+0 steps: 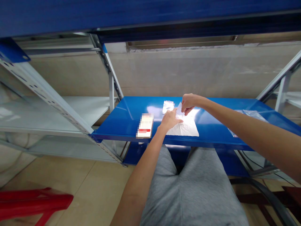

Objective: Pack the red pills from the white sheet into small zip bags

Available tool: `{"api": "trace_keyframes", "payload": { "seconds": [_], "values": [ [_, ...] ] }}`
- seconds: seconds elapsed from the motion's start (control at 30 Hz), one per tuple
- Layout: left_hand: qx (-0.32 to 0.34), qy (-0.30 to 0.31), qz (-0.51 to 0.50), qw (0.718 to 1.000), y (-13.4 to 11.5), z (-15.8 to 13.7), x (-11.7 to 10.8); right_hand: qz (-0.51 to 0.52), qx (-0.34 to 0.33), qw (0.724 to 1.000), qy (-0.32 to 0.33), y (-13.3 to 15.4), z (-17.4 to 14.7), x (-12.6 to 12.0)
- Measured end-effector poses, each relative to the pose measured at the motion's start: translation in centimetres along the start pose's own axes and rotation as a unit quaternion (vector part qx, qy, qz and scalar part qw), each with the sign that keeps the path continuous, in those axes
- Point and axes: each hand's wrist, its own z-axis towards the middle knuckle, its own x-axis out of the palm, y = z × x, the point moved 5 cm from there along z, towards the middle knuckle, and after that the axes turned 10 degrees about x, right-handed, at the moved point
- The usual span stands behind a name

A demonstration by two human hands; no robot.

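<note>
My right hand (pixel 190 103) pinches a small whitish, translucent sheet (pixel 179 109), perhaps a little plastic bag, and holds it tilted up. My left hand (pixel 169 120) is just to its left, thumb and forefinger apart, with the forefinger tip close to or touching the sheet's lower edge. Under both hands a white cloth or tissue (pixel 188 128) lies spread on the blue shelf (pixel 131 108). Just behind my left hand rests a small stack of clear plastic bags (pixel 167 106). The far fingers of my left hand are hidden.
A phone (pixel 146 126) with a lit screen lies left of my left forearm. Clear plastic packets (pixel 255 115) lie at the right, partly behind my right forearm. Another blue shelf (pixel 150 18) hangs overhead. A metal post (pixel 47 94) stands at left, a red stool (pixel 35 202) below.
</note>
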Motion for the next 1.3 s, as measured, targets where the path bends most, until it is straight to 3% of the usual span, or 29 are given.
{"api": "trace_keyframes", "payload": {
  "seconds": [0.27,0.7,1.03,1.3],
  "values": [
    [-0.028,-0.006,-0.016,0.999,-0.6,-0.5,-0.2,0.068,0.0,0.997,0.046,-0.1,-0.4,0.5],
    [-0.047,0.004,0.026,0.999,-0.6,-0.8,-0.2,0.166,-0.021,0.984,0.057,-2.8,0.1,0.8],
    [-0.037,0.013,0.048,0.998,-0.7,-0.7,-0.3,0.06,-0.064,0.993,-0.084,-2.9,-0.9,-0.3],
    [-0.037,0.016,0.057,0.998,-0.9,-0.7,-0.3,0.055,-0.055,0.992,-0.101,-2.2,-1.3,-0.5]
  ]
}}
